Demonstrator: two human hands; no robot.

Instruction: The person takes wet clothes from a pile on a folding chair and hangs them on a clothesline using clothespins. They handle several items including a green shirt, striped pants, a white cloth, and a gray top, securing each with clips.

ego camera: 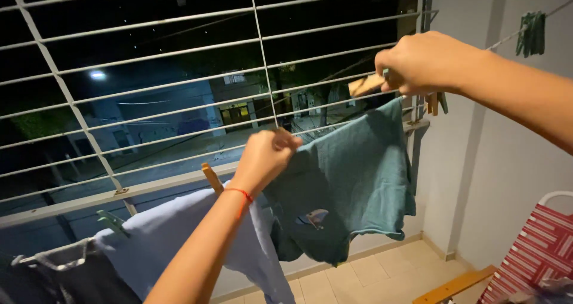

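A teal T-shirt (pixel 352 178) hangs from a clothesline in front of a white window grille. My left hand (pixel 267 156), with a red string on the wrist, grips the shirt's upper left edge. My right hand (pixel 421 62) is closed around a wooden clothespin (pixel 364 85) at the shirt's upper right corner on the line. Another wooden clothespin (pixel 211 177) sits on the line just left of my left wrist.
A pale blue garment (pixel 179 232) and a dark one (pixel 71 274) hang to the left, with a green peg (pixel 112 221) between them. Green pegs (pixel 530 34) sit on the line at top right. A red striped folding chair (pixel 531 256) stands at the lower right.
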